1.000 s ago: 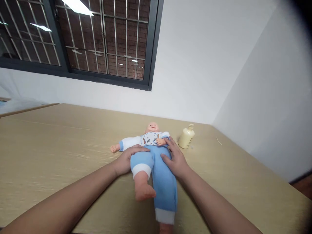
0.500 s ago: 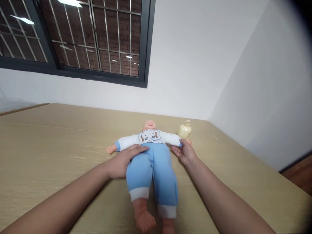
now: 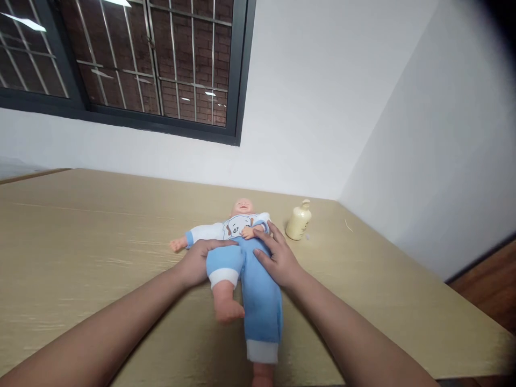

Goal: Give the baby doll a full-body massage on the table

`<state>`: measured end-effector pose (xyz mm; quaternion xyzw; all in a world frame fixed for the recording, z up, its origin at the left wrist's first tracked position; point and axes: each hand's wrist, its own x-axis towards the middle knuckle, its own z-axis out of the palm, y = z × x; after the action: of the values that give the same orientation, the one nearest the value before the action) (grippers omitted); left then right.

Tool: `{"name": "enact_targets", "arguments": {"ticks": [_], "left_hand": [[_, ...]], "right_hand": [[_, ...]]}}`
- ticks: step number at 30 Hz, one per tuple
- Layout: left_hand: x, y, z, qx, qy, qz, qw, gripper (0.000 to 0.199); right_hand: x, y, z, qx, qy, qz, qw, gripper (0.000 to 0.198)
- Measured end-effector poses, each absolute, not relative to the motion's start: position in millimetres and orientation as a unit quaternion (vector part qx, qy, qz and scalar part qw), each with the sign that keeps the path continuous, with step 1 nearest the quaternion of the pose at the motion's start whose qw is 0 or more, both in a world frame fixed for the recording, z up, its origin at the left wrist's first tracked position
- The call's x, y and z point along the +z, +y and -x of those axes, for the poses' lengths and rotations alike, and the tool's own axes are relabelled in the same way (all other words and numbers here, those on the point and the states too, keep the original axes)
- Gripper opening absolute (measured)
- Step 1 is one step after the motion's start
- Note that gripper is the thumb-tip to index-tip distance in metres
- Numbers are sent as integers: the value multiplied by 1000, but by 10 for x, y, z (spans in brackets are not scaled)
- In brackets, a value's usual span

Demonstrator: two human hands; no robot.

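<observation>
A baby doll in a white top with an elephant face and light blue trousers lies on its back, its feet towards me. My left hand grips the doll's hip on the left, thumb across the top and the other fingers hidden at its side. That leg is bent up, its bare foot raised. Against the doll's other side lies my right hand, thumb over the trousers and fingers on the sleeve of the arm folded across the belly. The doll's other arm stretches out to the left.
A cream pump bottle stands upright to the right of the doll. The wooden table meets a white wall at the back, with a barred window above. A thin pale strand lies near the right edge.
My right hand has moved left from the doll's outstretched arm to its side, and that arm is now folded over the belly. The leg on the left has bent upward.
</observation>
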<state>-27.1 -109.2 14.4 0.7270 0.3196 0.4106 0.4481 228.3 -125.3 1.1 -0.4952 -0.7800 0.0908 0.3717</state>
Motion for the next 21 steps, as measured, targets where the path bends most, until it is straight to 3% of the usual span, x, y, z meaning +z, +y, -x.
{"name": "enact_targets", "arguments": {"ticks": [3, 6, 11, 16, 21], "left_hand": [[187, -1108, 325, 367, 327, -773, 401, 43], [230, -1124, 385, 332, 313, -825, 333, 52], [264, -1170, 430, 249, 290, -895, 230, 73], [246, -1181, 422, 217, 299, -905, 210, 75], [211, -1145, 439, 259, 292, -888, 244, 65]], "right_hand": [[-9, -1210, -2328, 100, -759, 498, 408, 59], [-49, -1091, -2407, 141, -689, 492, 513, 63], [-135, -831, -2680, 268, -488, 518, 650, 49], [-260, -653, -2894, 434, -302, 523, 669, 31], [-244, -688, -2843, 424, -331, 523, 661, 35]]}}
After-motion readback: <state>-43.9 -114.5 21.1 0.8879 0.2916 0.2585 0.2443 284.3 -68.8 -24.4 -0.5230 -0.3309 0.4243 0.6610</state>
